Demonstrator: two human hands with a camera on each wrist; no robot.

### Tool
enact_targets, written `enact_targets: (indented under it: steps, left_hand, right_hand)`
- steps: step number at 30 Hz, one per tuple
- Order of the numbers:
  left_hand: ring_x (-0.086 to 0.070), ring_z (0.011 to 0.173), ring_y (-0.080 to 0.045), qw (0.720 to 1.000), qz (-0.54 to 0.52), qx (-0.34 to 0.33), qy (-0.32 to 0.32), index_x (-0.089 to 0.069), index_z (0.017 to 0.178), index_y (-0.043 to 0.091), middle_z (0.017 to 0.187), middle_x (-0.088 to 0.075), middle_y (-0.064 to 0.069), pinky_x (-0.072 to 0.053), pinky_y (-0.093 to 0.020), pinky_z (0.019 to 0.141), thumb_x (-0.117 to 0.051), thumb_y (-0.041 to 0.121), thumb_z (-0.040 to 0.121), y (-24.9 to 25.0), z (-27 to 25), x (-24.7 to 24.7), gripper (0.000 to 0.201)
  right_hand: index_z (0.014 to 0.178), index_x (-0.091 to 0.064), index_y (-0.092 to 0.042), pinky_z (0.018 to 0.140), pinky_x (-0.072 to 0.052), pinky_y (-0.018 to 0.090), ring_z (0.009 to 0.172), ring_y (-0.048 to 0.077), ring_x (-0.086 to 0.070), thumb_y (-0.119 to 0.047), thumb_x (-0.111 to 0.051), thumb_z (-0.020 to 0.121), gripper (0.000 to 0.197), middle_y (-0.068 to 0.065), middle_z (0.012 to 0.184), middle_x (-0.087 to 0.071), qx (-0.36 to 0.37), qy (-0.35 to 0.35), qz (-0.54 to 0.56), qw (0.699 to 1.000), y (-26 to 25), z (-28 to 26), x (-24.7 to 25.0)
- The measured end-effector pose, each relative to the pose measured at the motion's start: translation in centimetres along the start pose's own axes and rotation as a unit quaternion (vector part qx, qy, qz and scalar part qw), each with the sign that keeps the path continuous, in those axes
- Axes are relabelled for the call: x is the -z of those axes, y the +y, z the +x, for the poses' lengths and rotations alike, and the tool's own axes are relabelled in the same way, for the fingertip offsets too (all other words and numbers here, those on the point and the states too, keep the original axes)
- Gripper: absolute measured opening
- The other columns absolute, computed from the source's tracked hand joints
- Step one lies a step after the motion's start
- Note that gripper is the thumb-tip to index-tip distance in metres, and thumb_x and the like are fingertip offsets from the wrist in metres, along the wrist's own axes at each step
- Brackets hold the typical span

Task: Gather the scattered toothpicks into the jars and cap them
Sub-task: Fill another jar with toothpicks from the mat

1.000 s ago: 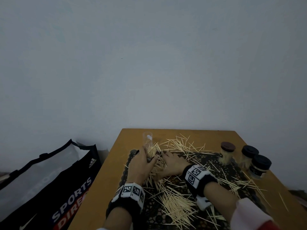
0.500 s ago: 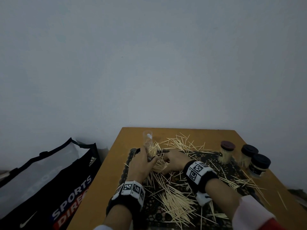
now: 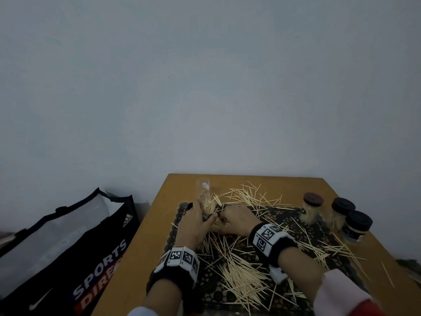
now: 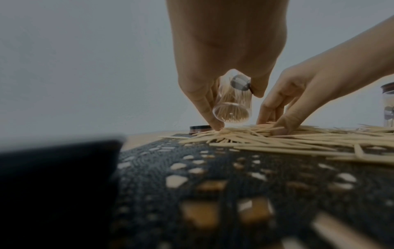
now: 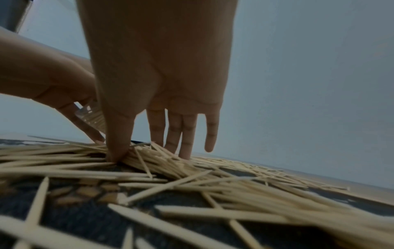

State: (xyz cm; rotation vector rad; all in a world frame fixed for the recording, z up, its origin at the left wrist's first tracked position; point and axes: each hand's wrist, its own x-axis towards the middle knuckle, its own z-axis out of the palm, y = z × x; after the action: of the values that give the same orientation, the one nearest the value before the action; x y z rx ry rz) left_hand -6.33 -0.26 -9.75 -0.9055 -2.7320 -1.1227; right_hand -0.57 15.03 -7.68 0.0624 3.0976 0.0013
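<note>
Left hand (image 3: 193, 226) has its grip wrapped round a clear, uncapped jar (image 3: 205, 199), tipped over, already part full of sticks; in the left wrist view the mouth (image 4: 231, 116) faces down toward the heap, just above it. Likely held low and tilted so a bunch can be slid straight in without lifting it far. Right hand (image 3: 237, 221) sits just beside the jar, thumb (image 5: 118, 148) and fingers (image 5: 185, 144) pressed down on either side of a small sheaf of toothpicks (image 5: 149, 156), pinching it together against the mat; the little finger stands clear. Squeezing them parallel probably helps them enter the narrow opening together. The rest of the toothpicks (image 3: 241, 281) lie strewn over the black openwork mat (image 3: 182, 208) and onto the wooden bench (image 3: 150, 242), thick near the person and in a fan at the far edge. Three capped jars (image 3: 311, 209) stand grouped at the right of the bench, away from the working hands, seemingly finished. A loose lid (image 4: 200, 129) rests on the bench behind the left fingers, handy for capping. Sports bag (image 3: 68, 254) stands left of the bench.
</note>
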Motion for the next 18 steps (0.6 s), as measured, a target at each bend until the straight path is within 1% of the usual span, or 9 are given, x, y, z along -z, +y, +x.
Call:
enact_targets:
  steps: [2,4,6,9,11,13,16,18]
  left_hand:
    - [-0.057,0.076,-0.015,1.0,0.002,-0.003,0.005,-0.044,0.112,0.015,0.081,-0.055,0.011,-0.042,-0.03,0.064,-0.061,0.043,0.092,0.11,-0.05,0.03,0.039]
    - [-0.056,0.075,-0.014,1.0,0.002,-0.003,0.006,-0.043,0.112,0.015,0.081,-0.055,0.01,-0.04,-0.03,0.063,-0.061,0.044,0.092,0.15,-0.08,0.04,0.039]
    - [-0.058,0.076,-0.016,1.0,-0.002,0.0,0.003,-0.043,0.113,0.016,0.083,-0.058,0.008,-0.044,-0.032,0.064,-0.061,0.045,0.092,0.0,-0.03,0.0,0.04]
    - [-0.061,0.081,-0.019,1.0,0.001,0.005,-0.001,-0.042,0.116,0.017,0.088,-0.062,0.003,-0.05,-0.036,0.07,-0.06,0.047,0.092,-0.22,0.08,-0.03,0.043]
    - [-0.061,0.081,-0.018,1.0,0.003,0.005,-0.002,-0.042,0.116,0.017,0.088,-0.061,0.003,-0.05,-0.035,0.07,-0.06,0.047,0.092,-0.21,0.11,-0.02,0.042]
    - [-0.06,0.079,-0.017,1.0,0.0,0.002,0.0,-0.042,0.115,0.018,0.087,-0.061,0.004,-0.049,-0.034,0.069,-0.06,0.046,0.092,-0.22,0.05,-0.02,0.041]
    - [-0.059,0.077,-0.015,1.0,-0.005,-0.005,0.002,-0.043,0.114,0.016,0.087,-0.06,0.005,-0.044,-0.03,0.064,-0.06,0.046,0.092,-0.2,0.06,-0.05,0.041]
    - [-0.058,0.077,-0.016,1.0,-0.003,-0.01,0.001,-0.043,0.114,0.016,0.088,-0.06,0.004,-0.042,-0.03,0.063,-0.061,0.046,0.092,-0.18,0.09,-0.11,0.042]
  right_hand:
    - [0.104,-0.062,-0.009,0.078,-0.041,0.035,0.097,0.024,-0.058,-0.045,-0.063,0.088,0.04,0.007,0.106,-0.062,0.001,-0.001,0.02,1.0,0.03,-0.09,0.12]
    - [0.105,-0.061,-0.009,0.076,-0.045,0.035,0.096,0.025,-0.059,-0.042,-0.064,0.087,0.037,0.008,0.106,-0.061,-0.001,-0.011,0.047,0.999,0.02,-0.12,0.08]
    - [0.107,-0.061,-0.008,0.078,-0.045,0.036,0.098,0.026,-0.059,-0.04,-0.064,0.088,0.037,0.008,0.107,-0.061,0.0,-0.022,0.054,0.998,-0.02,-0.08,-0.02]
    - [0.108,-0.062,-0.007,0.081,-0.047,0.037,0.099,0.027,-0.06,-0.036,-0.06,0.092,0.033,0.009,0.107,-0.062,0.008,-0.019,0.042,0.999,0.07,0.01,0.0]
    - [0.109,-0.063,-0.008,0.084,-0.05,0.039,0.101,0.027,-0.06,-0.029,-0.056,0.094,0.027,0.009,0.109,-0.063,0.017,-0.001,0.022,1.0,0.28,0.01,0.16]
    - [0.112,-0.063,-0.011,0.086,-0.05,0.04,0.103,0.028,-0.061,-0.024,-0.055,0.094,0.024,0.009,0.111,-0.064,0.018,0.01,0.001,1.0,0.43,-0.05,0.24]
    - [0.114,-0.061,-0.009,0.086,-0.049,0.04,0.105,0.028,-0.06,-0.02,-0.051,0.095,0.024,0.01,0.113,-0.063,0.015,0.003,-0.022,1.0,0.4,-0.08,0.28]
    - [0.117,-0.058,-0.008,0.089,-0.047,0.041,0.109,0.029,-0.058,-0.016,-0.048,0.096,0.025,0.011,0.118,-0.061,0.012,-0.002,-0.037,0.999,0.31,-0.02,0.13]
